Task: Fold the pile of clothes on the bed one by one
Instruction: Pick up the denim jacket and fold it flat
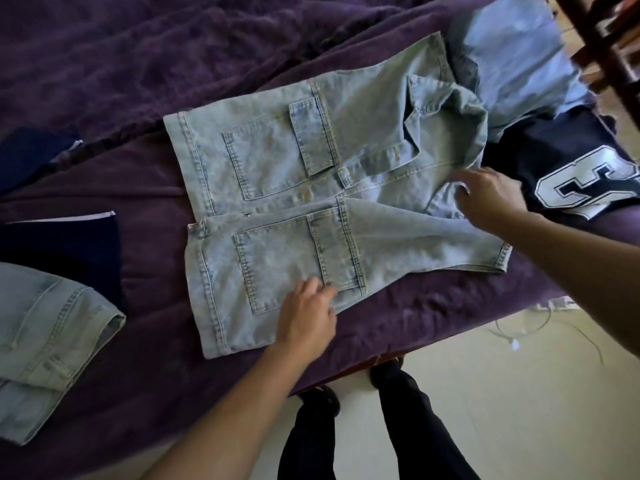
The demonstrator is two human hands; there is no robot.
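Pressing hand: the left hand [308, 317] lies palm down with straight fingers on the near back pocket of the denim shorts [277, 161], at 6 o'clock of the garment, gripping nothing.
Right hand: the right hand [485, 195] is palm down with fingers loosely spread, its fingertips touching the rumpled leg end at 3 o'clock of the shorts, closed on nothing.
Shorts: spread back side up at the centre of the view on the purple blanket [138, 64], waistband toward 9 o'clock, leg hems toward 3 o'clock; the far leg is bunched at 1 o'clock.
Near edge: the bed's edge runs slantwise from 6 to 3 o'clock; the near leg hem lies just beside it.
Unfolded pile: a navy jersey [554, 150] with a white numeral at 3 o'clock and a pale denim piece [512, 57] at 1 o'clock, both touching the shorts.
Folded items: folded jeans [45, 341] at 8 o'clock and navy cloths [69, 251] at 9 o'clock, well apart from the shorts.
Open room: bare blanket from 10 to 12 o'clock and a strip toward 7 o'clock.
Beyond the bed: pale floor [519, 393] at 5 o'clock; dark wooden furniture [609, 46] at 2 o'clock.
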